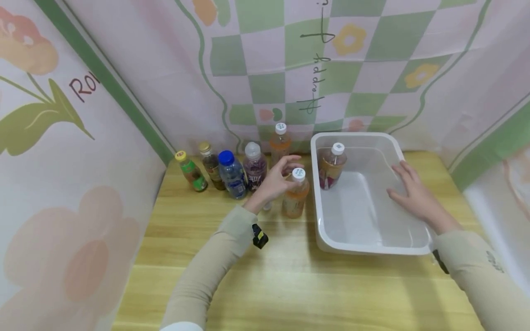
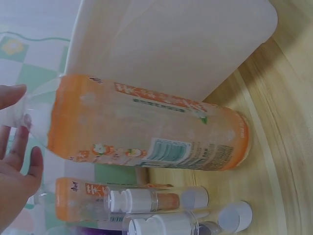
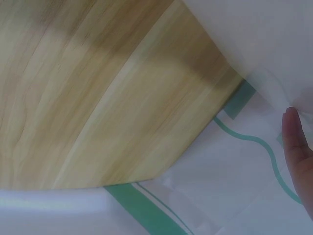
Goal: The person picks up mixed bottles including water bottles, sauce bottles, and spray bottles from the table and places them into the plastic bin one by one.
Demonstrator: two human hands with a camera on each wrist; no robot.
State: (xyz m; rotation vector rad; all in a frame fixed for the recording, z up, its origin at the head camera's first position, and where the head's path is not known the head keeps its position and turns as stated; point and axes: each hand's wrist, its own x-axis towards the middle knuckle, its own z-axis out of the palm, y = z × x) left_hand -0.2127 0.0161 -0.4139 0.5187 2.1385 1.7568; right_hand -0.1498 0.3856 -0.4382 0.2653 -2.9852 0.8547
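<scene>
An orange drink bottle [image 1: 295,195] with a white cap stands on the wooden table just left of a white plastic tub [image 1: 364,250]. My left hand [image 1: 285,172] is at its neck with thumb and fingers spread and fairly straight; a firm hold does not show. In the left wrist view the fingers [image 2: 22,147] lie beside the top of the orange bottle [image 2: 146,129]. My right hand [image 1: 407,186] rests flat on the tub's right rim. Inside the tub stands a single brownish bottle [image 1: 331,166] at the far left corner.
A row of bottles stands along the back wall: a green one [image 1: 192,172], a brown one [image 1: 211,166], a blue-capped one [image 1: 232,175], a purple one [image 1: 254,166] and another orange one [image 1: 280,143]. Patterned cloth walls enclose the table [image 1: 290,285] on three sides.
</scene>
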